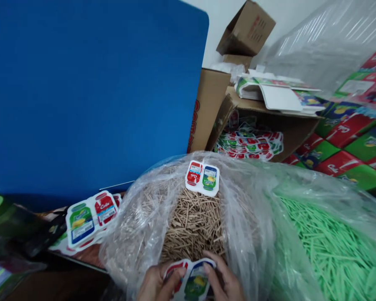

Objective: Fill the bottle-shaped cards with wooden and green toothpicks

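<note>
At the bottom edge both my hands grip one printed card (191,281) with red, blue and green drink labels. My left hand (155,282) pinches its left side and my right hand (224,279) holds its right side. The card is just in front of an open clear plastic bag (134,225) full of brown wooden sticks (192,225). A second label card (203,177) lies on the sticks at the bag's far rim.
A bag of green sticks (329,246) lies to the right. More label cards (87,219) are stacked at left. A blue panel (90,92) stands behind. Cardboard boxes (247,29) and an open box of cards (253,144) sit at the back, coloured cartons (357,142) at right.
</note>
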Available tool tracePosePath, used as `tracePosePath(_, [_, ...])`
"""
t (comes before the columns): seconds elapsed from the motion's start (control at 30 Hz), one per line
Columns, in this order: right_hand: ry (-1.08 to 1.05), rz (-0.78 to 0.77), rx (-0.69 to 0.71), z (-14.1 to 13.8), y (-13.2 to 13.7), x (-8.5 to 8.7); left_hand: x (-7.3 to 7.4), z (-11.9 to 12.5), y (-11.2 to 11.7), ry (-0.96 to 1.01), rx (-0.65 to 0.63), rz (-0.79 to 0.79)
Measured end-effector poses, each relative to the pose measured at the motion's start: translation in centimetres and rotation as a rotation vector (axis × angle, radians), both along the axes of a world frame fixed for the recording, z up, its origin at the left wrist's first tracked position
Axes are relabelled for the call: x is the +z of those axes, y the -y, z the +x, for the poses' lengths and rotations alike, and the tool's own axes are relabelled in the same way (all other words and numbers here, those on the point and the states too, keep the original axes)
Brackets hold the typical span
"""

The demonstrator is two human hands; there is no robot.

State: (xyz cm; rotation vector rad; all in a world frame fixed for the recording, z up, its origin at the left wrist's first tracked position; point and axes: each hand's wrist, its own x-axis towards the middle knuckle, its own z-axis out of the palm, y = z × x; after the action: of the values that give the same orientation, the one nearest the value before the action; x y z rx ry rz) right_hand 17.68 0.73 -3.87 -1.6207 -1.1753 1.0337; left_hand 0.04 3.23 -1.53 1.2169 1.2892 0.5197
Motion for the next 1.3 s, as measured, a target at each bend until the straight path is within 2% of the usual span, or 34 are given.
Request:
tracePosePath(0.07, [0.054,0.086,0.075,0.3,-1.8,1.4,0.2,-0.4,-1.2,-0.017,0.063,0.038])
tracePosePath(0.13, [0.126,0.172,0.187,0.3,-3.3,2.6,0.2,-1.2,-2.0,-0.087,0.086,0.199])
tracePosePath(0.17, [0.177,0.223,0.228,0.2,-4.0,3.1,0.1,-1.6,-2.3,-0.152,0.069,0.332])
tracePosePath(0.27, [0.347,0.359,0.262,-0.5,-5.5,3.4,-0.5,-2.9,-2.1,-0.394,-0.088,0.74])
tracePosePath(0.37, [0.485,0.402,0.282,-1.2,-6.1,2.7,-1.3,-3.4,-1.2,-0.617,-0.157,0.907])
tracePosePath(0.47, [0.615,0.386,0.284,-1.1,-6.1,1.7,-1.4,-3.4,-0.5,-0.697,-0.126,0.912])
tracePosePath(0.57, [0.695,0.38,0.267,-0.7,-6.3,1.4,-1.2,-3.3,-0.4,-0.636,-0.136,0.93])
tracePosePath(0.67, [0.769,0.434,0.26,-0.7,-7.2,2.2,-1.7,-2.9,-0.5,-0.523,-0.168,0.973])
tracePosePath(0.73, [0.852,0.449,0.325,-1.2,-8.2,3.0,-2.6,-2.4,-0.5,-0.438,-0.189,1.02])
tracePosePath(0.8, [0.961,0.366,0.432,-2.0,-9.2,3.8,-3.9,-1.7,-0.3,-0.382,-0.157,1.072])
tracePosePath(0.87, [1.077,0.216,0.51,-2.9,-9.9,4.2,-5.0,-1.2,0.0,-0.354,-0.08,1.12])
tracePosePath(0.97, [1.205,0.085,0.526,-4.0,-10.2,4.0,-6.0,-1.0,0.4,-0.336,-0.026,1.145])
tracePosePath(1.17, [1.267,0.115,0.575,-3.6,-9.7,2.4,-5.8,-1.2,0.8,-0.404,-0.033,1.072])
tracePosePath(1.3, [1.274,0.147,0.605,-3.4,-10.1,2.0,-5.7,-1.2,0.7,-0.395,-0.066,1.034])
